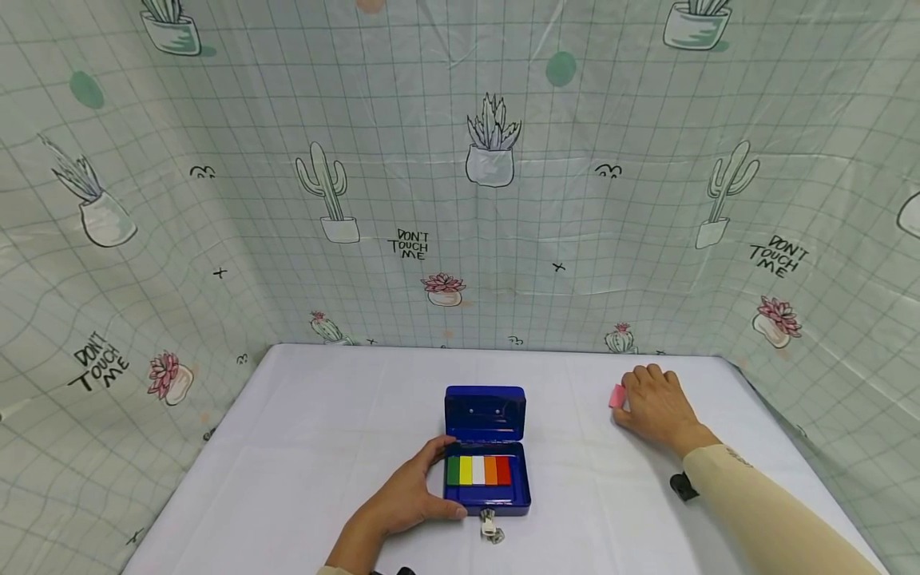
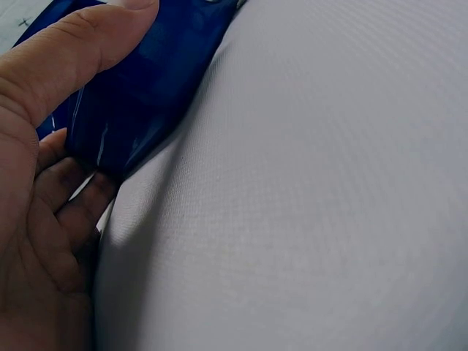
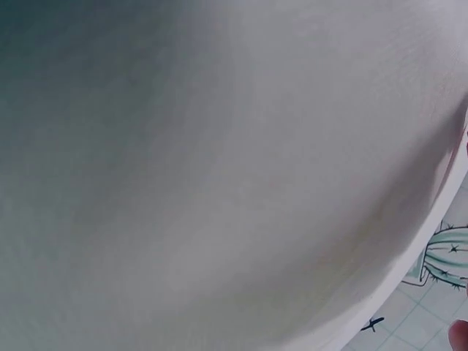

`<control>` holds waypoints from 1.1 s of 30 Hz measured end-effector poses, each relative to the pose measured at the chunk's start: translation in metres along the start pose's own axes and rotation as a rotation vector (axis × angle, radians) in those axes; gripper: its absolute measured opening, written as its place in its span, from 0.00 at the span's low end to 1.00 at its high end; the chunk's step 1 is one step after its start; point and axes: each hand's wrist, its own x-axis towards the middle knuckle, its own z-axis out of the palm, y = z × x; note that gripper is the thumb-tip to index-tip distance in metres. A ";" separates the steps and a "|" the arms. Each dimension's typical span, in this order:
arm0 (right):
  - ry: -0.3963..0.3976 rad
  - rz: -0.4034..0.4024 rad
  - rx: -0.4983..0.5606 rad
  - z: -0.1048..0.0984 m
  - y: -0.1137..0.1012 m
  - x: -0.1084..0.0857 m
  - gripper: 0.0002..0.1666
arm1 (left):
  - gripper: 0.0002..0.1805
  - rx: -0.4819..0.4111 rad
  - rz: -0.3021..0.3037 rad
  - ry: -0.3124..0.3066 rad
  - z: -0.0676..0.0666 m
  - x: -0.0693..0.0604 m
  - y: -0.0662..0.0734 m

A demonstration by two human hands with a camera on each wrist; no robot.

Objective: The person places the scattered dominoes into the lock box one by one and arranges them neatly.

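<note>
An open blue cash box (image 1: 513, 501) stands on the table with its lid (image 1: 485, 427) tilted up at the back. Inside lies a row of coloured blocks (image 1: 478, 471): green, yellow, white, orange and red. My left hand (image 1: 413, 495) grips the box's left side, thumb at the front and fingers toward the back corner. In the left wrist view, the thumb (image 2: 80, 47) lies against the blue box wall (image 2: 146, 95). Far to the right, my right hand (image 1: 657, 406) pinches a pink block (image 1: 616, 396) at the table. Only a fingertip (image 3: 459, 336) shows at the edge of the right wrist view.
Keys (image 1: 489, 527) hang from the lock at the front of the box. A white cloth covers the table (image 1: 323, 431). Behind and at both sides hangs a checked curtain (image 1: 402, 184) with cactus prints. The table's right edge runs near the right arm.
</note>
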 end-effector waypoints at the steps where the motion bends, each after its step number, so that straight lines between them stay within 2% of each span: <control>1: 0.009 -0.006 -0.002 0.000 0.000 0.000 0.26 | 0.61 0.001 0.001 0.000 0.000 0.000 0.000; 16: 0.060 -0.050 -0.005 -0.003 -0.005 -0.001 0.25 | 0.61 0.003 -0.004 -0.002 0.000 -0.001 0.001; 25: 0.060 -0.075 -0.007 -0.006 -0.011 0.000 0.24 | 0.61 0.003 0.006 0.000 0.000 0.000 0.000; 33: 0.089 -0.110 0.005 -0.010 -0.019 0.002 0.26 | 0.60 0.003 0.022 -0.005 -0.001 0.000 0.001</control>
